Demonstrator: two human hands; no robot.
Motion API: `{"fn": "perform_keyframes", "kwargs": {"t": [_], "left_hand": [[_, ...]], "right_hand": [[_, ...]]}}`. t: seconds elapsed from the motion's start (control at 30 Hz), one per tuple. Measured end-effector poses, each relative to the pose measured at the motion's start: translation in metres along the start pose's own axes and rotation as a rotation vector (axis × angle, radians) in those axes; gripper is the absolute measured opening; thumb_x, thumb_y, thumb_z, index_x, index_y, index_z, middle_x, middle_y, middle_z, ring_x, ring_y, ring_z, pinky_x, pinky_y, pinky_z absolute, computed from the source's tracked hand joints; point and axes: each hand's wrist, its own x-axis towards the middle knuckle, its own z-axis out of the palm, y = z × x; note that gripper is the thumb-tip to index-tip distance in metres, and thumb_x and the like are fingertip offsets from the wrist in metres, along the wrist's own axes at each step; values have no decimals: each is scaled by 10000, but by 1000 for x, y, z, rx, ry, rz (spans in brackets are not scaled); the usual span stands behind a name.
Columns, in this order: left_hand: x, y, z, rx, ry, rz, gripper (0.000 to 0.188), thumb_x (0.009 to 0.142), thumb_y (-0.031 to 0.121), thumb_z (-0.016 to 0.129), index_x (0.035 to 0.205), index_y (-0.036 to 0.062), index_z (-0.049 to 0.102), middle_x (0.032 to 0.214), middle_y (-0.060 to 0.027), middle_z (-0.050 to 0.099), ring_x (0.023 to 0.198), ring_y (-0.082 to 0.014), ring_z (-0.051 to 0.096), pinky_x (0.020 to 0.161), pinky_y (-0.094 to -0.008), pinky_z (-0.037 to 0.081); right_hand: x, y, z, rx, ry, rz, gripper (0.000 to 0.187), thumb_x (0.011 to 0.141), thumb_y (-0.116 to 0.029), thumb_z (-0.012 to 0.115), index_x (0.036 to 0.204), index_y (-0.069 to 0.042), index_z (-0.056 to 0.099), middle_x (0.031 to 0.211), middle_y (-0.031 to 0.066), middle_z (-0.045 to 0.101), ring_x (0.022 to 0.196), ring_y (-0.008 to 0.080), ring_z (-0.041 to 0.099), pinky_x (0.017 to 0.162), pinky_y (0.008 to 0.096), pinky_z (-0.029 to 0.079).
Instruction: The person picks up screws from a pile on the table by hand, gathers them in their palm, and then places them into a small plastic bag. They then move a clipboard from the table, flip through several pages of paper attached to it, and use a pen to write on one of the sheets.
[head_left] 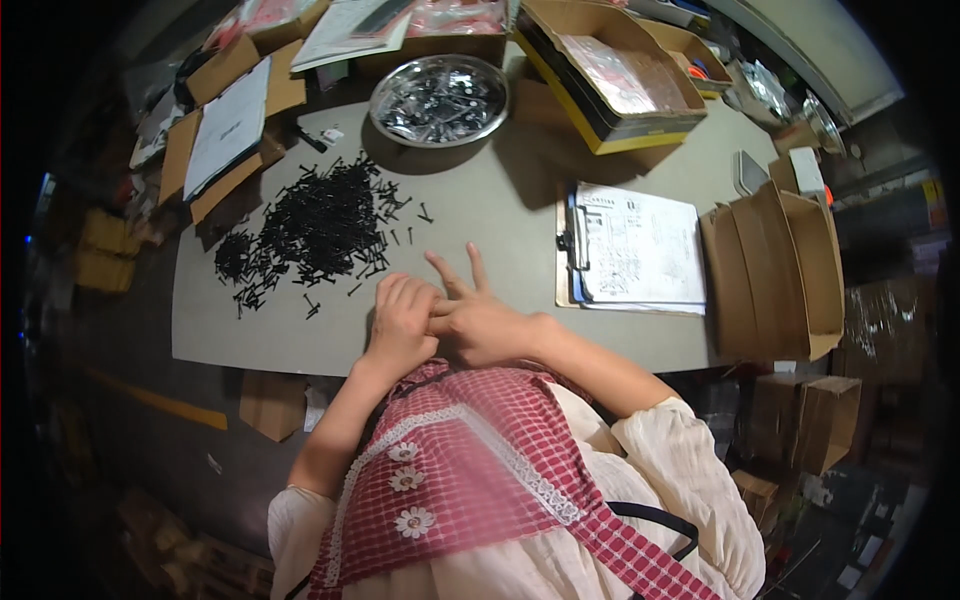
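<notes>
My left hand (402, 318) and my right hand (482, 322) meet at the near edge of the table, just above my apron. The left fingers are curled over part of the right hand and appear to grip its fingers. Two fingers of the right hand stretch out and apart; its other fingers are partly hidden behind the left hand. No tool or part shows in either hand. Beyond them, to the left, a wide pile of small black screws (320, 225) spreads over the table, with a few loose ones nearest my hands.
A round metal bowl (385, 130) holds shiny small packets. To the right lies a clipboard (640, 250) with printed sheets, beside an open cardboard box (760, 275). A yellow-and-black carton (645, 128) stands at the far right; another open box (285, 90) with papers is far left.
</notes>
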Motion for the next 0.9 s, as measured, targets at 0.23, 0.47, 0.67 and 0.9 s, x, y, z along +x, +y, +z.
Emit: {"fn": "perform_keyframes", "kwargs": {"t": [0.23,0.47,0.67,0.9], "left_hand": [[-26,-35,18,6,152,-331,168,720,-8,642,834,70,547,742,-117,615,784,-371,584,765,-452,453],[-57,-47,45,-36,216,-545,279,830,213,780,842,78,536,766,-51,589,780,-294,547,803,-407,409],[-44,-45,53,-67,198,-472,213,774,64,720,842,70,518,763,-68,579,805,-314,553,807,-419,409],[-43,-42,45,-138,199,-479,228,794,103,756,809,62,532,754,-69,567,812,-313,542,746,-420,435]], "right_hand": [[35,11,0,114,76,97,145,763,-168,641,870,-81,686,1049,123,675,1287,424,511,1133,718,73],[95,89,1,-144,32,716,878,696,-500,836,1304,15,467,1317,346,476,1120,470,590,972,499,496],[140,96,45,-134,-16,496,908,650,-479,896,1318,-29,477,1195,342,493,1040,519,579,910,519,513],[133,115,66,1,30,314,368,726,-224,767,1015,-34,641,942,235,634,903,434,623,775,504,513]]}}
